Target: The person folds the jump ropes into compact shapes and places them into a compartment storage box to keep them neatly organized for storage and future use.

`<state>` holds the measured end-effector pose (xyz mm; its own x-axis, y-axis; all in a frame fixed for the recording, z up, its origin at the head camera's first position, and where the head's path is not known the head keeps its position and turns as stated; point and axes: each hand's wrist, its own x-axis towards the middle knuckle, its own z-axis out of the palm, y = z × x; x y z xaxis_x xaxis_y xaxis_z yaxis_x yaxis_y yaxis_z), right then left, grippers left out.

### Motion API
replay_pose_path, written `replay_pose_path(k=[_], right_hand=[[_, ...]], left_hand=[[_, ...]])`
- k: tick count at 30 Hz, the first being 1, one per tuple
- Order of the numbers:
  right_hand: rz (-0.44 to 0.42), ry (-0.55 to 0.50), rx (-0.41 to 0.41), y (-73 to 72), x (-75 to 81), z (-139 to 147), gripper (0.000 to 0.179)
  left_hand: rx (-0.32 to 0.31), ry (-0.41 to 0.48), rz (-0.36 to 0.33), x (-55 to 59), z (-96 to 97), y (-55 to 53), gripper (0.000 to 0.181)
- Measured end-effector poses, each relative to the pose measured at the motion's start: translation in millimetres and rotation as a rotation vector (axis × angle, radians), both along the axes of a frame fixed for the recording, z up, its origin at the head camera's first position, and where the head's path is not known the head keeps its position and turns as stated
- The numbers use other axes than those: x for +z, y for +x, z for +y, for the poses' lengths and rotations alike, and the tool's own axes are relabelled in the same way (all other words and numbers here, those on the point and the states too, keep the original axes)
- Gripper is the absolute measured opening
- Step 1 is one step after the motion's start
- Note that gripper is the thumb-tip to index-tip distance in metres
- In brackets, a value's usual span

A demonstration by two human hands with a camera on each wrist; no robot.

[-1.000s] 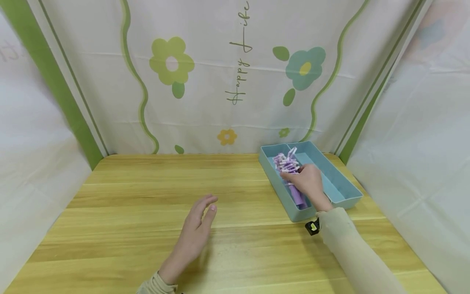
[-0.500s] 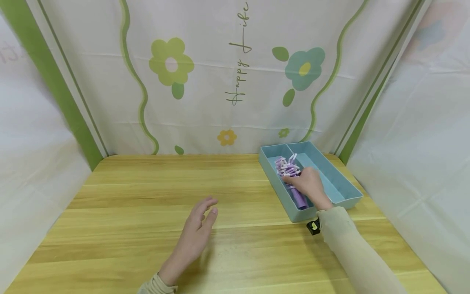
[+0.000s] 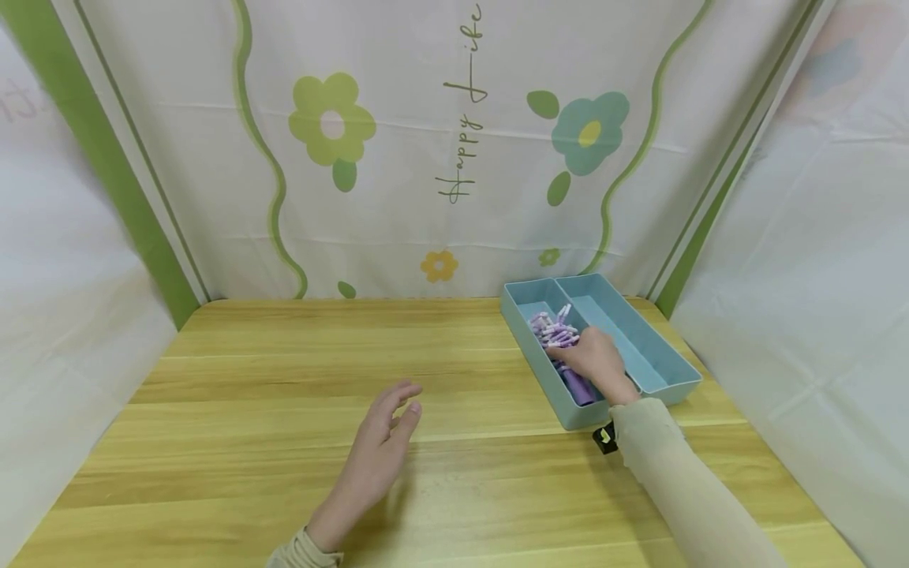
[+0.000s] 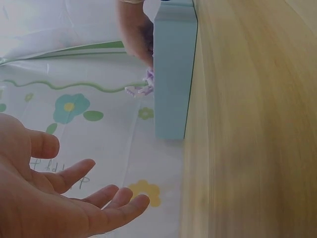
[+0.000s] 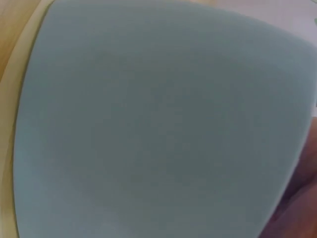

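Note:
A purple-and-white beaded jump rope (image 3: 561,334), bundled up with a smooth purple handle (image 3: 578,388), lies in the left compartment of a blue two-part box (image 3: 534,359). My right hand (image 3: 598,359) reaches into that compartment and grips the bundle, thumb on its left side; the other fingers are mostly hidden. In the left wrist view, a few rope beads (image 4: 143,88) stick out past the box's side. My left hand (image 3: 379,442) hovers over the table, its fingers loosely bent and holding nothing. The box wall fills most of the right wrist view.
The box's right compartment (image 3: 642,347) lies alongside, beyond a divider. A wood-grain table (image 3: 298,410) carries the box near its back right corner. White printed curtains (image 3: 398,205) stand behind and at both sides.
My right hand has lowered the jump rope a little deeper into the left compartment, shifting slightly toward me. The left hand stays almost still.

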<state>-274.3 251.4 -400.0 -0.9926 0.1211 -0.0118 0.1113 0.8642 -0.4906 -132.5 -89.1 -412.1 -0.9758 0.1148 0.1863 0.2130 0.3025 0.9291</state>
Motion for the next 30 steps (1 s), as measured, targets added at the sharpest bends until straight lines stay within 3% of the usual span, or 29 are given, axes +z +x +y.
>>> replay_pose_path(k=[14,30], right_hand=[[-0.014,0.091,-0.060,-2.0,-5.2,-1.4,0.049],[-0.030,0.136,-0.040,-2.0,-8.2,-1.1,0.047]], left_hand=[[0.005,0.003,-0.019,1.9,-0.1,1.3,0.042],[0.009,0.001,-0.010,3.0,1.8,2.4,0.039]])
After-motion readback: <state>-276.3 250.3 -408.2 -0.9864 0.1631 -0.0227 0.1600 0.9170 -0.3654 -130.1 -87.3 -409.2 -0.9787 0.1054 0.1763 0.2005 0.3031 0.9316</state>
